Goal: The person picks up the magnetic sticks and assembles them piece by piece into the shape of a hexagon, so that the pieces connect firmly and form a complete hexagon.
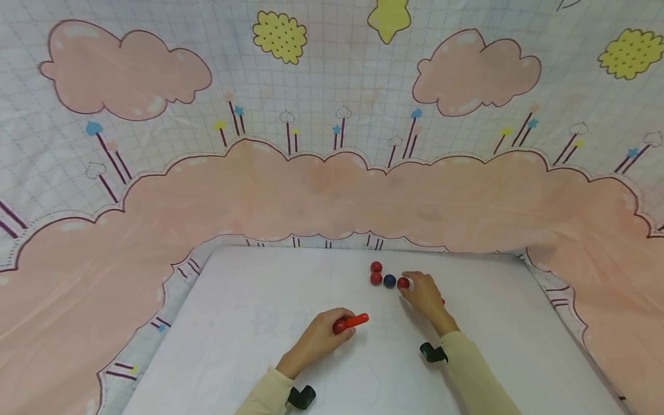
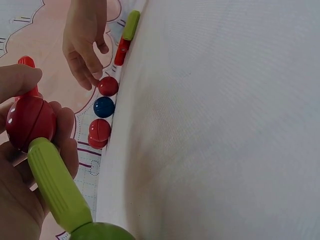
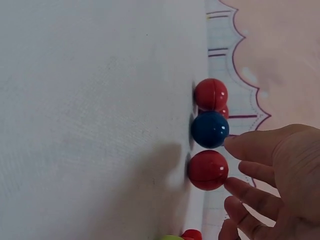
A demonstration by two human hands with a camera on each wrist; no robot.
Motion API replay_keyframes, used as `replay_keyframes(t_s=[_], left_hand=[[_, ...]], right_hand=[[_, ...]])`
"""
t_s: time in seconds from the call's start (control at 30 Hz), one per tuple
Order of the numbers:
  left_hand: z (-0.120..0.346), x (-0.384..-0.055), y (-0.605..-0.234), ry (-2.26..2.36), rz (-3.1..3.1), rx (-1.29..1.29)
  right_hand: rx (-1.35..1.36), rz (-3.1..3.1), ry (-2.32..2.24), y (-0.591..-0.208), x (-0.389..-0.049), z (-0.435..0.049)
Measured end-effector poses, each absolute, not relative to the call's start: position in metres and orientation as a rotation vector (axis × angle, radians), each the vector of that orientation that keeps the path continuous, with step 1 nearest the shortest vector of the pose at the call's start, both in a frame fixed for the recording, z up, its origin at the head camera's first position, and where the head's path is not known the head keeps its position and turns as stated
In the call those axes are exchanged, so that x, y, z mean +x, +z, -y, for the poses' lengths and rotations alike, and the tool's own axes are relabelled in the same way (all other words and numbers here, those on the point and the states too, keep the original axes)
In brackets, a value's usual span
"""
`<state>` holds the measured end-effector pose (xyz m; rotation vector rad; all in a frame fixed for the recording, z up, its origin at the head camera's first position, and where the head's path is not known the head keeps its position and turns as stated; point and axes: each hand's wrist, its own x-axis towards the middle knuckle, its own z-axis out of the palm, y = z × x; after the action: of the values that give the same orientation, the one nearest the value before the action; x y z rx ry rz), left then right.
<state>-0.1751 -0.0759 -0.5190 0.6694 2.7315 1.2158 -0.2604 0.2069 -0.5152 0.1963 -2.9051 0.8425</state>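
My left hand (image 1: pixel 320 334) grips a toy piece made of a red ball (image 2: pixel 31 122) with a red rod (image 1: pixel 358 320) and a ridged green rod (image 2: pixel 59 185) on it. A green ball (image 2: pixel 102 232) shows at the far end of the green rod. My right hand (image 1: pixel 425 295) has its fingers extended at a red ball (image 3: pixel 208 170), the fingertips touching or very near it. Beside that ball sits a dark blue ball (image 1: pixel 389 281), followed by two more red balls, one nearer (image 1: pixel 376 279) and one farther (image 1: pixel 376 267).
A green and red rod piece (image 2: pixel 127 37) lies on the white table (image 1: pixel 270 288) by my right hand, mostly hidden in the head view. Cloth with printed clouds (image 1: pixel 332 196) hangs behind the table. Dark wrist cameras (image 1: pixel 302 397) sit at both sleeves.
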Motion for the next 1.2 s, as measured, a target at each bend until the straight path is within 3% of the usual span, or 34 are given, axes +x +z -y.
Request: replay_keyframes(t_s=[0.93,1.2], left_hand=[[0.075,-0.173,-0.517,1.192,-2.745,0.673],[0.076,-0.172,-0.518,1.22,-2.737,0.691]], right_hand=[[0.084,2.948,0.954,-0.519,-0.253,-0.209],[0.162,2.916,0.878,-0.514,-0.243,-0.209]])
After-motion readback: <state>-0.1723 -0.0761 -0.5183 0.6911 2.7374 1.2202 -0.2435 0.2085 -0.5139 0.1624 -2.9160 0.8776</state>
